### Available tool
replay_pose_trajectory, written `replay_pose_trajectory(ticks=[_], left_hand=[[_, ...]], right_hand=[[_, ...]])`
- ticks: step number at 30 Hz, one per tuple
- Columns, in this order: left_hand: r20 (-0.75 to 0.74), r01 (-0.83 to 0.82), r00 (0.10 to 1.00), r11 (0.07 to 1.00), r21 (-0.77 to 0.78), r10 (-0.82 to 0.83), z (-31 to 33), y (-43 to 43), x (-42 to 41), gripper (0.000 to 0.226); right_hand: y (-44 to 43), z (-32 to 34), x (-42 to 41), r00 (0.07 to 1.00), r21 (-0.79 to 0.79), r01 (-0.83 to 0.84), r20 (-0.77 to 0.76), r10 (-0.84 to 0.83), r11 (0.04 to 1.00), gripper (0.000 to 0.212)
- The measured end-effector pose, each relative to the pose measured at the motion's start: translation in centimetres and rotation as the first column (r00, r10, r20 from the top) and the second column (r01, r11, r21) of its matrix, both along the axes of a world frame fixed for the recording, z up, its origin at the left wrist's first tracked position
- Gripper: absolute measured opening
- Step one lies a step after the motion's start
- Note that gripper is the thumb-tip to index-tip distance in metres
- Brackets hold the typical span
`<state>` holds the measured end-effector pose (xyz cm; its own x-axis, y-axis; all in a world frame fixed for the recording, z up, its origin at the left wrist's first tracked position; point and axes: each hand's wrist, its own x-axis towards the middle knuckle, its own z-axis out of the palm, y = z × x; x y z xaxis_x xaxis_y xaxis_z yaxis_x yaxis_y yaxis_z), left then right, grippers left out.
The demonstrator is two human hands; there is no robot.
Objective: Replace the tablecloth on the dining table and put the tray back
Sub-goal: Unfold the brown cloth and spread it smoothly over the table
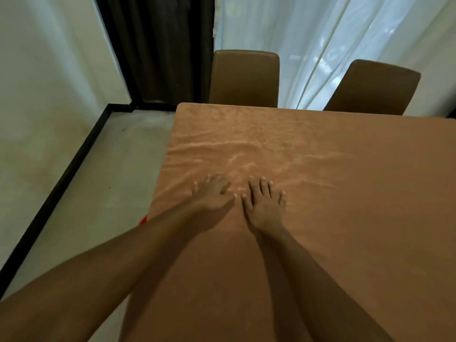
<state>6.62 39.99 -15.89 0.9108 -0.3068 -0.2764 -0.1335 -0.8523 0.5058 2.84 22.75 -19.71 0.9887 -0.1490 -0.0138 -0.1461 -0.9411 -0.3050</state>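
A tan-orange tablecloth [345,183] covers the dining table and hangs over its left edge. Wrinkles run across the cloth near the far left corner, just beyond my fingers. My left hand [213,195] lies flat on the cloth near the left edge, fingers spread. Beside it, my right hand [265,206] also presses flat on the cloth, fingers straight, thumbs of both hands nearly touching. No tray is in view.
Two brown chairs [244,79] [372,87] stand tucked in at the table's far side, before white sheer curtains [333,45]. A dark curtain [160,50] hangs at the back left. Pale floor [103,193] and a white wall with black skirting lie left. Something red [143,220] peeks out below the table's left edge.
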Motion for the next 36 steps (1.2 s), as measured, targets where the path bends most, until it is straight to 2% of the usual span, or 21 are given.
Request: replay_pose_trajectory(ticks=[3,6,10,14,20,23,29,36], left_hand=[[0.108,0.142,0.982,0.984,0.112,-0.154,-1.1,5.5,-2.4,0.07],[0.168,0.126,0.973,0.971,0.204,-0.161,-1.6,10.0,-3.1,0.079],[0.195,0.128,0.968,0.979,0.156,-0.157,-1.3,11.5,-2.4,0.089],[0.221,0.117,0.965,0.986,0.121,-0.142,-0.4,10.7,1.3,0.077],[0.12,0.155,0.975,0.959,0.239,-0.187,-0.7,9.3,8.9,0.075],[0.128,0.169,0.969,0.942,0.292,-0.213,-1.4,8.9,12.4,0.072],[0.166,0.217,0.948,0.934,0.284,-0.271,-2.8,7.6,19.7,0.072],[0.19,0.193,0.951,0.947,0.257,-0.246,-2.8,7.7,28.2,0.074]], right_hand=[[1.1,1.3,-0.4,0.994,0.017,0.033,-0.105,-0.031,0.999,0.059],[3.2,3.1,-0.2,0.983,0.026,0.056,-0.177,-0.051,0.998,0.059],[5.3,3.5,0.2,0.98,0.021,0.048,-0.192,-0.043,0.999,0.058],[6.9,3.6,2.1,0.989,0.049,-0.004,-0.15,0.011,0.999,0.055],[7.3,2.8,8.4,0.995,0.107,-0.005,-0.102,0.016,0.994,0.056],[7.7,2.1,11.4,0.996,0.105,-0.011,-0.082,0.02,0.994,0.057],[7.9,1.2,16.1,0.994,0.062,0.082,-0.072,-0.077,0.995,0.059],[7.9,1.6,21.8,0.967,0.013,0.231,-0.117,-0.228,0.973,0.061]])
